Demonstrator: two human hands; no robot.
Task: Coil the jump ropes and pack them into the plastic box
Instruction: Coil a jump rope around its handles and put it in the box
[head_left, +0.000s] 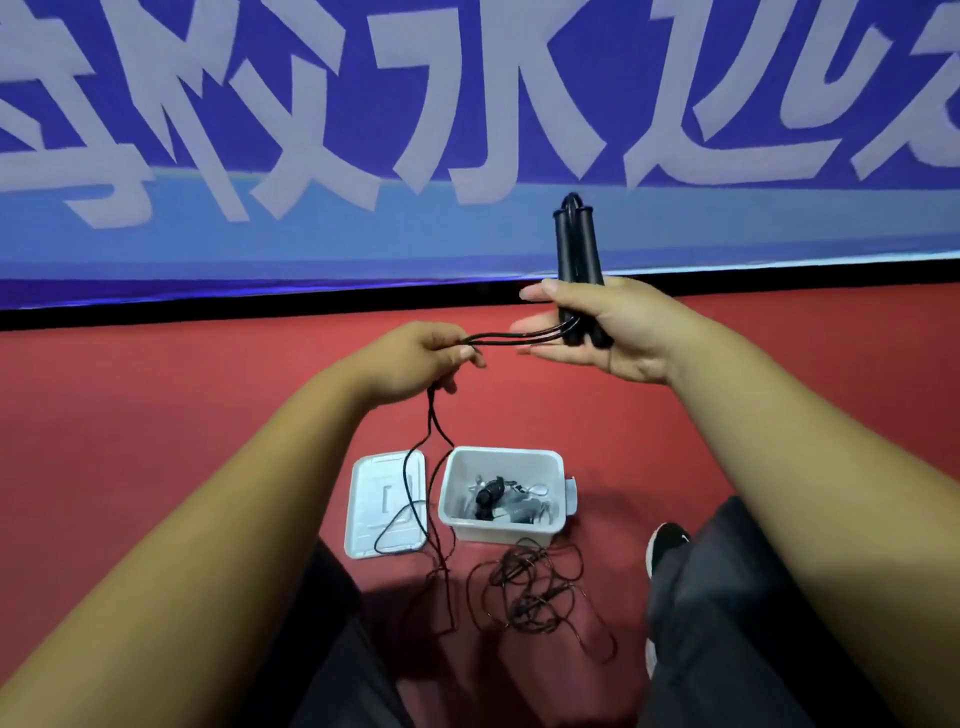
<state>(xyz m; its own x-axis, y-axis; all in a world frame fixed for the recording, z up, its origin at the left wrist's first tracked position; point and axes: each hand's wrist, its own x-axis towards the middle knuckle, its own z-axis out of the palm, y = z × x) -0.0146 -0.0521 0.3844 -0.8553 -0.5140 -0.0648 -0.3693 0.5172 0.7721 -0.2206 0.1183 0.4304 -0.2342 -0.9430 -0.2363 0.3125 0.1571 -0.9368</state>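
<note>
My right hand holds the two black jump-rope handles upright, side by side, thumb across them. Thin black cord runs from the handles leftward to my left hand, which pinches the strands. From that hand the cord hangs down in two strands and trails over the lid to the floor. Below stands the open white plastic box with a coiled black rope and other pieces inside. A tangled heap of dark cord lies on the red floor in front of the box.
The box's white lid lies flat left of the box. My dark trouser legs and a black shoe flank the heap. A blue banner with white lettering stands behind the red floor.
</note>
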